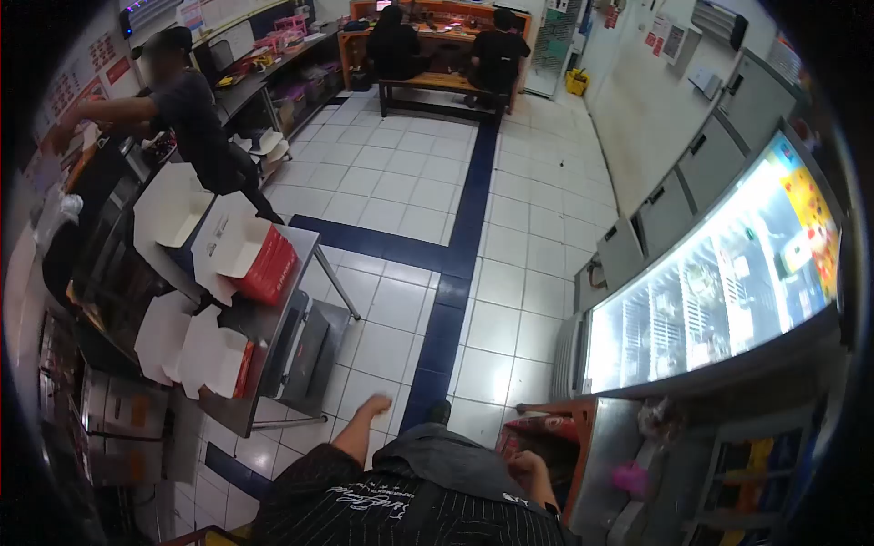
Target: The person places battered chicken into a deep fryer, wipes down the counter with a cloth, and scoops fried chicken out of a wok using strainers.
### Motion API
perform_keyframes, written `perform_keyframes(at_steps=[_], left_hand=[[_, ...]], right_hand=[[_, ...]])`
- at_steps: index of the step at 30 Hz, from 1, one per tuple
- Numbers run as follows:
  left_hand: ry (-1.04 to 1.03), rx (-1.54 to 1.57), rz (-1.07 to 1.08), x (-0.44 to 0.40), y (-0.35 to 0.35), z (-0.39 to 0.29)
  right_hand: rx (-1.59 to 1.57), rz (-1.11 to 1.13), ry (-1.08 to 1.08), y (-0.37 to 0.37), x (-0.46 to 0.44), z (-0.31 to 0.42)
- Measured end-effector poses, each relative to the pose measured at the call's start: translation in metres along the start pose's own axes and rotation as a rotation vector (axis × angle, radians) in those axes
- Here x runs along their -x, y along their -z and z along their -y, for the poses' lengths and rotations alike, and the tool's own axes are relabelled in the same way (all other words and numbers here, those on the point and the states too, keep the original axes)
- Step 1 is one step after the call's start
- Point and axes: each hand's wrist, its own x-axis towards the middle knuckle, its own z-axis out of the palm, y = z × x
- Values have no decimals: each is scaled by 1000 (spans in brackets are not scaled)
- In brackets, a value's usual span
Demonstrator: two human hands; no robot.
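Observation:
Low in the middle of the head view, my left hand (377, 404) hangs over the white tiles in front of my body, its fingers curled; whether anything is in them is too small to tell. My right hand (523, 464) is by my right side, beside the orange-edged wooden unit (584, 420), fingers bent together, contents hidden. A dark apron (446, 464) covers my front. To the left of my left hand is a steel table (305, 244) with open white and red boxes (273, 264).
A person (196, 118) stands at the left with arms stretched to the wall. Two people sit on a bench (437, 81) at the far end. A lit display fridge (710, 282) and grey lockers (669, 214) line the right. A dark blue tile strip (452, 264) crosses the floor.

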Motion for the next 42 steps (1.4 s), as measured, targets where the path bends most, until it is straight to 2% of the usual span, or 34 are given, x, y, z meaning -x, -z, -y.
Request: perform_keyframes(at_steps=[1, 2, 3, 4, 6, 8, 10, 12, 13, 15, 17, 18, 19, 20, 21, 22, 24, 26, 32, 33, 36, 37, 38, 39, 40, 41, 42], left_hand=[[-332, -190, -76, 2, 47, -35], [-447, -342, -194, -48, 71, -55], [-295, 145, -315, -22, 98, -119], [-395, 300, -324, -27, 122, -160], [-440, 512, -340, -3, 159, -248], [-459, 542, -259, 15, 187, -303], [-471, 572, -185, -2, 206, -329], [-431, 614, -124, -27, 216, -332], [-342, 655, -123, -50, 220, -323], [-178, 633, -188, -126, 211, -265], [-40, 92, -222, -218, 185, -168], [167, 376, -103, -200, 174, -159], [412, 731, -19, -149, 176, -167], [-89, 966, -29, -113, 153, -147], [-579, 184, -347, -12, 170, -225], [-458, 430, -200, -12, 165, -228], [-202, 128, -80, -76, 144, -189], [29, 398, 64, -104, 149, -212], [214, 821, 222, -235, 213, -316], [226, 868, 257, -265, 230, -332], [252, 1007, 458, -381, 294, -385], [305, 941, 329, -388, 335, -431], [361, 871, 204, -373, 391, -503], [258, 893, 212, -406, 417, -512], [258, 884, 334, -440, 451, -527], [335, 780, 209, -414, 498, -589], [250, 636, 229, -437, 532, -608]], right_hand=[[8, 14, 4, 21, -19, 14], [-182, 137, 148, 42, -36, 32], [-376, 255, 287, 62, -50, 51], [-374, 255, 287, 80, -50, 82], [-342, 81, 286, 110, -38, 149], [-277, 82, 240, 138, -62, 191], [-207, 91, 196, 165, -83, 228], [-86, 24, 230, 194, -94, 268], [-82, 24, 238, 212, -111, 283], [-537, 98, 228, 252, -154, 297], [-565, 133, 248, 308, -170, 331], [-550, 94, 163, 338, -174, 347], [-541, 57, 76, 364, -182, 359], [-420, 51, 33, 389, -213, 360], [-379, 40, -66, 416, -215, 382], [-376, 47, -59, 441, -227, 399], [-376, 39, -50, 486, -237, 432], [-484, 22, 29, 525, -253, 467], [-770, 54, 132, 619, -286, 610], [-757, 58, 136, 635, -295, 632], [-1018, 1, 179, 695, -351, 682], [-1011, 0, 182, 725, -387, 689], [-1239, 119, 289, 760, -434, 687], [-1467, 246, 390, 781, -461, 696], [-1466, 250, 379, 793, -459, 723], [-1700, 128, 396, 813, -449, 751], [-1918, -3, 415, 833, -443, 779]])
